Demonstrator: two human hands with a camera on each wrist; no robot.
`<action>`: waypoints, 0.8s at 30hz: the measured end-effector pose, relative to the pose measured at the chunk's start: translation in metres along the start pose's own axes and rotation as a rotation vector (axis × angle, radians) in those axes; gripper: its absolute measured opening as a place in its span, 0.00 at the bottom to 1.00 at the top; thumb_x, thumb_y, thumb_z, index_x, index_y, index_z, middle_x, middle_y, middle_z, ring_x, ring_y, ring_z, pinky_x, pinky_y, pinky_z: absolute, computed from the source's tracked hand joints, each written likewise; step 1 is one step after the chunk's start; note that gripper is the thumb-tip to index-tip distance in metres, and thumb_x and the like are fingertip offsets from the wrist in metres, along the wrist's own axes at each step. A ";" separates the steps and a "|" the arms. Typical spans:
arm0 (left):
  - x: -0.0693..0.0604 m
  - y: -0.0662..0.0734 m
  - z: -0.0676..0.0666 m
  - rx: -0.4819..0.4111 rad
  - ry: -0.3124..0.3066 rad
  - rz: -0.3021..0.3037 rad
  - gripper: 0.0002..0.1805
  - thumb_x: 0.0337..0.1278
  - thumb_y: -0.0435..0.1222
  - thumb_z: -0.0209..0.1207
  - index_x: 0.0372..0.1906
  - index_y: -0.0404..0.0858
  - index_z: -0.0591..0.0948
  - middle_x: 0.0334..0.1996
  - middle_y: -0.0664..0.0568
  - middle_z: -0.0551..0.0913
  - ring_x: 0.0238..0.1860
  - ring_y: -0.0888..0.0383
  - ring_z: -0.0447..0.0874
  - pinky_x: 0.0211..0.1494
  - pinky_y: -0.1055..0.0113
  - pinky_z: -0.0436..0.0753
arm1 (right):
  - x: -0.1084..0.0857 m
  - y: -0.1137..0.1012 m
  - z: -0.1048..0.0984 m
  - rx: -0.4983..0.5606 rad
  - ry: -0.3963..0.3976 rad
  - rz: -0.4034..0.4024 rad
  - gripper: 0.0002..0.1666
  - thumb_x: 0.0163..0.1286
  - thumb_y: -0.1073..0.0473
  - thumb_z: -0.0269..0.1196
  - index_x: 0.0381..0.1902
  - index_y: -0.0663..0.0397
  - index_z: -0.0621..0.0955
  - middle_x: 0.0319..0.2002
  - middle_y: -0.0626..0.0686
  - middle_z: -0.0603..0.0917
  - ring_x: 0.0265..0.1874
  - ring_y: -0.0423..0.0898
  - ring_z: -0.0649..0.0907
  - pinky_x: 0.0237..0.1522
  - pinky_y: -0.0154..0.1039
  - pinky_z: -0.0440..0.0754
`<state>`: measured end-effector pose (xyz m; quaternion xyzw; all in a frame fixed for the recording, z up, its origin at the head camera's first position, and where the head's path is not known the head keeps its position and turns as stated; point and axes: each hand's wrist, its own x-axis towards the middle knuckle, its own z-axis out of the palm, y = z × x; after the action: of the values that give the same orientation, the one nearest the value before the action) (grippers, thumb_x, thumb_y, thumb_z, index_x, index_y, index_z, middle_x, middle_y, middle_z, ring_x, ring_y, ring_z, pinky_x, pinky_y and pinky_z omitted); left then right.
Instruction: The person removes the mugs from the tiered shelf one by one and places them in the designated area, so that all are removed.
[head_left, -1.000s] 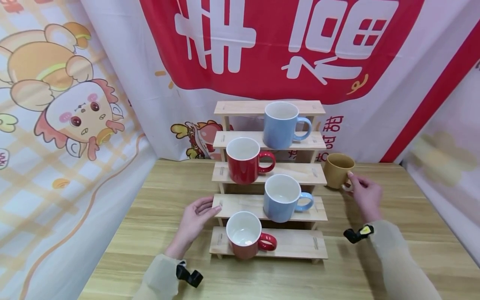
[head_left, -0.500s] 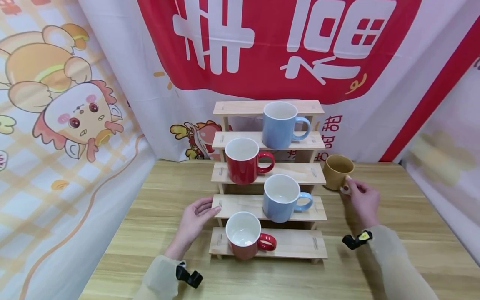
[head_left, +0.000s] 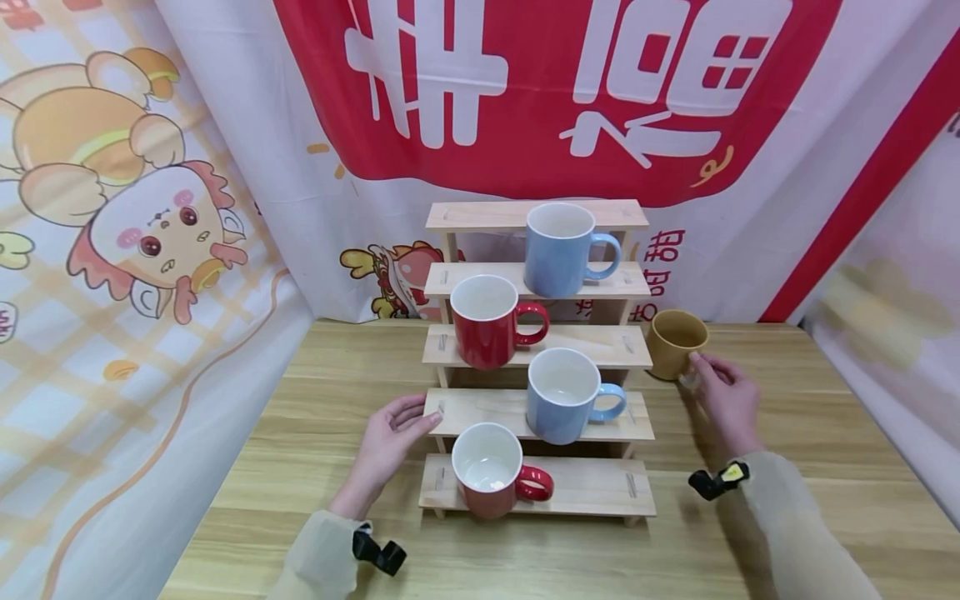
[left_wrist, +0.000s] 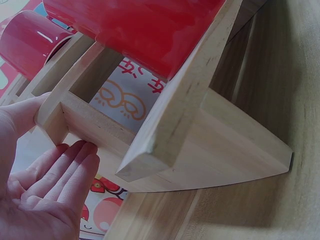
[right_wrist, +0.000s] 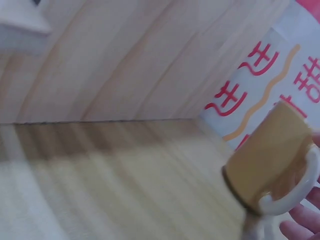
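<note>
A wooden stepped rack (head_left: 600, 483) stands in the middle of the table. My left hand (head_left: 393, 429) holds its left side at the second step from the front; in the left wrist view the thumb lies on the step's end (left_wrist: 60, 90) and the fingers touch the side below. With my right hand (head_left: 726, 400) I pinch the handle of a mustard-yellow mug (head_left: 667, 358), upright on the table by the rack's right side. That mug's handle looks whitish in the right wrist view (right_wrist: 297, 192), where only some fingertips show.
On the rack, from front to back, stand a red mug (head_left: 487, 492), a light-blue mug (head_left: 558, 417), another red mug (head_left: 483, 337) and another light-blue mug (head_left: 557, 262). Printed cloth (head_left: 255, 75) hangs behind and at both sides of the wooden table (head_left: 300, 467).
My right hand has shifted very slightly toward me and to the left at the mug's handle. The left hand, the rack and its mugs stay put.
</note>
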<state>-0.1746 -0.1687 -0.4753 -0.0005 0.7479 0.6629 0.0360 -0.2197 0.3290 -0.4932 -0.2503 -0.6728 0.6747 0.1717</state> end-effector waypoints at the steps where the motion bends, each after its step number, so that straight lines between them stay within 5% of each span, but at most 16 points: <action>1: 0.000 0.000 0.000 0.001 0.000 0.000 0.33 0.58 0.42 0.73 0.64 0.31 0.76 0.60 0.37 0.80 0.61 0.44 0.79 0.58 0.66 0.81 | 0.000 -0.004 0.000 0.027 0.000 -0.001 0.23 0.63 0.46 0.75 0.51 0.52 0.85 0.39 0.42 0.86 0.40 0.37 0.82 0.37 0.24 0.81; 5: 0.000 0.000 0.000 -0.002 0.005 0.001 0.32 0.58 0.41 0.73 0.64 0.30 0.77 0.59 0.37 0.81 0.60 0.44 0.80 0.58 0.67 0.82 | 0.000 -0.029 0.000 0.075 -0.004 -0.033 0.31 0.62 0.49 0.76 0.60 0.56 0.82 0.40 0.38 0.85 0.45 0.35 0.81 0.44 0.21 0.78; 13: 0.000 0.000 0.000 -0.008 0.011 0.004 0.31 0.59 0.38 0.72 0.63 0.30 0.77 0.58 0.37 0.81 0.60 0.44 0.80 0.57 0.67 0.82 | -0.011 -0.101 0.007 -0.032 -0.035 -0.201 0.33 0.65 0.44 0.72 0.64 0.50 0.81 0.54 0.45 0.84 0.55 0.39 0.79 0.51 0.23 0.75; 20: 0.000 0.001 0.001 -0.002 0.009 0.003 0.31 0.59 0.39 0.72 0.64 0.30 0.76 0.58 0.37 0.81 0.60 0.44 0.80 0.58 0.67 0.81 | -0.034 -0.149 0.021 -0.171 -0.164 -0.324 0.34 0.68 0.38 0.67 0.68 0.42 0.78 0.64 0.45 0.80 0.63 0.42 0.75 0.69 0.41 0.69; 24: 0.001 0.002 0.000 0.003 0.012 -0.001 0.31 0.58 0.39 0.73 0.63 0.30 0.77 0.58 0.37 0.81 0.60 0.44 0.80 0.58 0.67 0.82 | -0.052 -0.168 0.035 -0.201 -0.266 -0.372 0.34 0.69 0.37 0.66 0.69 0.40 0.78 0.66 0.46 0.79 0.64 0.44 0.75 0.69 0.44 0.70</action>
<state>-0.1754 -0.1681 -0.4738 -0.0048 0.7490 0.6618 0.0318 -0.2151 0.2768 -0.3223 -0.0470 -0.7878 0.5881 0.1769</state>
